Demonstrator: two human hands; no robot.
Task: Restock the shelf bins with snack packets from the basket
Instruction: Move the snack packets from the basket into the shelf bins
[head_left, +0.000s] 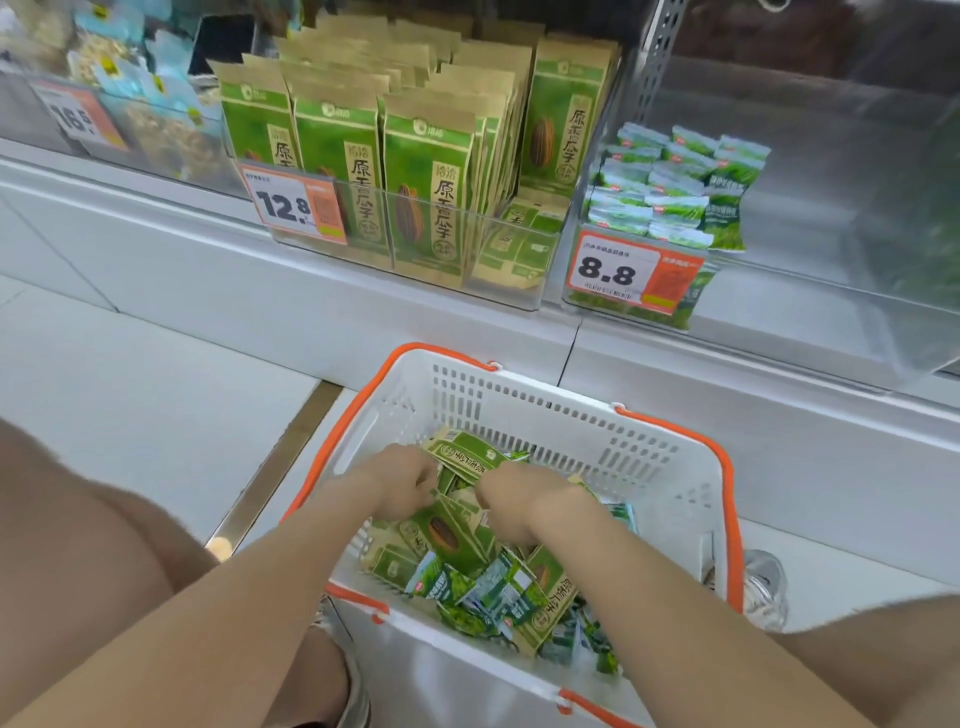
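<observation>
The white basket (545, 421) with orange handles stands on the floor, just in front of the shelf (208, 270). Both hands are down inside it, among the mixed snack packets (483, 582). The left hand (408, 483) has its fingers curled round a green-and-brown seed packet (462, 453). The right hand (522, 501) is curled too and pinches snack packets in the pile. On the shelf, one clear bin (511, 283) is full of upright seed packets. The next bin (810, 291) holds some small green packets (675, 182).
</observation>
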